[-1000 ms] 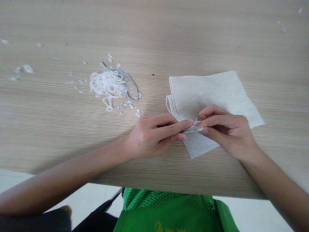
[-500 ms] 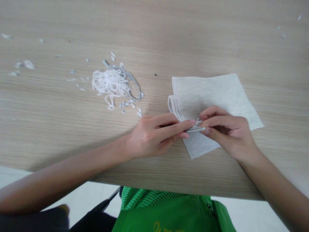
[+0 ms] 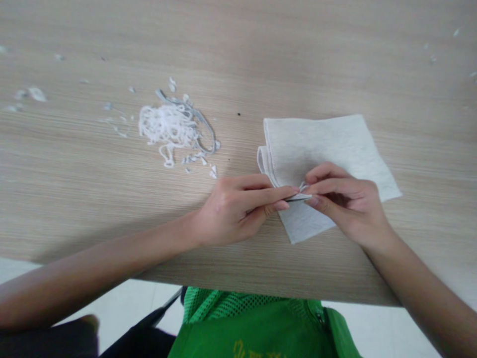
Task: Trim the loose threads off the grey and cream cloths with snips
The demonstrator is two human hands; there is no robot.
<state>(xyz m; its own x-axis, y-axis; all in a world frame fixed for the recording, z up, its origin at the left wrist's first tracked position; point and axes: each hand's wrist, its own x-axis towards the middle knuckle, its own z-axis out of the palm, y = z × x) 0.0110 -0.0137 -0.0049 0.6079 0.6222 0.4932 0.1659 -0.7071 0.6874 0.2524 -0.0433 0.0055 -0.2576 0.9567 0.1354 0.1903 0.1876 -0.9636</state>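
A pale grey folded cloth [image 3: 328,141] lies on the table with a stitched edge at its left side. Over its lower part, my left hand [image 3: 244,209] is closed, pinching a gathered fold of the cloth between thumb and fingers. Facing it, my right hand [image 3: 346,204] is also closed, its thumb and fingertips on the other end of that fold. A small white loop [image 3: 303,187], like thread or trim, sticks up between the fingertips. A thin dark line runs along the fold's lower side; I cannot tell if it is shadow or a slim tool.
A tangled heap of white thread [image 3: 167,127] with a grey strip [image 3: 206,127] lies left of the cloth. Small white scraps [image 3: 37,94] are scattered over the wooden table [image 3: 231,59]. A green garment or bag [image 3: 261,323] shows below the table's front edge.
The view has shifted slightly. Both hands stay at the same fold; its visible part between the fingertips looks flatter and narrower, with a darker lower edge.
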